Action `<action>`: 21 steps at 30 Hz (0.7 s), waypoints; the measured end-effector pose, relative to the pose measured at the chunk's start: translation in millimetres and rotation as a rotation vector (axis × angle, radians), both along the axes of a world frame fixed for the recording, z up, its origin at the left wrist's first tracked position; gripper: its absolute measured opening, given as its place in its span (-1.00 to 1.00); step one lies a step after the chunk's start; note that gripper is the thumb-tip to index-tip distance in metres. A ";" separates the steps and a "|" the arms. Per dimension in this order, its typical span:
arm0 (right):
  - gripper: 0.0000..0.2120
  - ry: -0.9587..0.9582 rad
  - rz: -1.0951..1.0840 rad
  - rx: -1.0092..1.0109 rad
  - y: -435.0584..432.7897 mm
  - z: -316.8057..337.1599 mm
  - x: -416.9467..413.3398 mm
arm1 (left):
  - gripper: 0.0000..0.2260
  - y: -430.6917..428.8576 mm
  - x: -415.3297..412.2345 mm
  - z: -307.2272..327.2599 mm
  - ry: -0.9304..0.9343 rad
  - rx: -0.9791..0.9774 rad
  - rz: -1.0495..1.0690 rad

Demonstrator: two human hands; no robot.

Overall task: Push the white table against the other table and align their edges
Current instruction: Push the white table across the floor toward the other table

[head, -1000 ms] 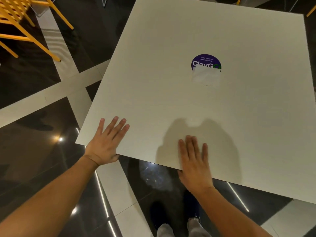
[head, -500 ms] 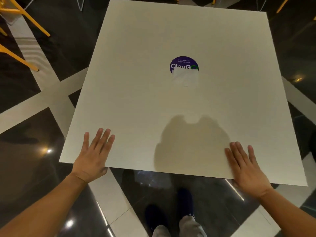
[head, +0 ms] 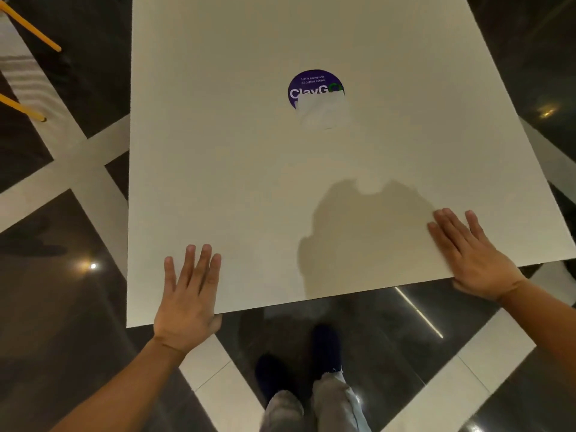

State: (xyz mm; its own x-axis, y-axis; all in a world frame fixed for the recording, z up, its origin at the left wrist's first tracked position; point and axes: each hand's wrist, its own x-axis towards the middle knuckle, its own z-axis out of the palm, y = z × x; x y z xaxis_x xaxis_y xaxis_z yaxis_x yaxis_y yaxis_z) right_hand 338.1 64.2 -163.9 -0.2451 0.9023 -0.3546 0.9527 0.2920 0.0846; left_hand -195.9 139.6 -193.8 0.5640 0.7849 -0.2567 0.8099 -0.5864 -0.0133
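Observation:
The white table (head: 249, 169) fills the middle of the head view, square, with a round purple sticker (head: 314, 88) partly covered by a white patch. My left hand (head: 188, 294) lies flat on its near edge close to the near-left corner, fingers spread. At the near-right corner, my right hand (head: 470, 254) also rests flat on top with its fingers extended. Both thumbs are hidden at the edge. No second table is in view.
Yellow chair legs (head: 28, 26) stand at the far left on the floor (head: 62, 307), which is dark glossy tile crossed by pale bands. My feet in dark shoes (head: 324, 347) are just below the table's near edge.
My right hand slid from the middle of the near edge out to the near-right corner. The left hand stayed near the left corner. The table top has turned clockwise in view.

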 end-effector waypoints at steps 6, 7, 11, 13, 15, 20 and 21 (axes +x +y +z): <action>0.03 0.066 -0.016 0.153 -9.6 -8.5 -14.8 | 0.27 14.0 -10.9 3.4 0.010 0.021 -0.017; 0.01 0.069 -0.033 0.155 -11.6 -9.8 -21.0 | 0.27 19.9 -14.3 5.0 0.014 0.022 -0.022; -0.02 0.032 -0.042 0.177 -13.8 -18.0 -50.5 | 0.23 47.7 -33.3 13.0 0.037 0.024 -0.034; 0.00 0.050 -0.038 0.202 -14.5 -24.2 -63.5 | 0.23 63.0 -44.8 16.6 0.049 0.008 -0.029; 0.04 0.056 -0.046 0.191 -14.3 -27.7 -68.7 | 0.24 70.7 -50.2 16.3 0.063 -0.010 -0.016; 0.04 0.059 -0.088 0.100 -11.9 -21.9 -64.3 | 0.22 67.3 -49.2 16.0 0.108 -0.019 0.015; 0.06 0.065 -0.116 0.081 -11.2 -18.6 -67.0 | 0.23 66.4 -48.6 17.5 0.118 -0.023 0.025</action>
State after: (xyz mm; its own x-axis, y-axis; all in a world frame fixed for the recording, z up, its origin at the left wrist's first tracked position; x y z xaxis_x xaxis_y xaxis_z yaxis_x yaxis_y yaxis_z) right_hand 271.1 53.0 -182.5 -0.1573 0.9509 -0.2664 0.9839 0.1741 0.0403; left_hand -244.5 206.0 -176.3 0.5094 0.7914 -0.3379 0.8177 -0.5675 -0.0964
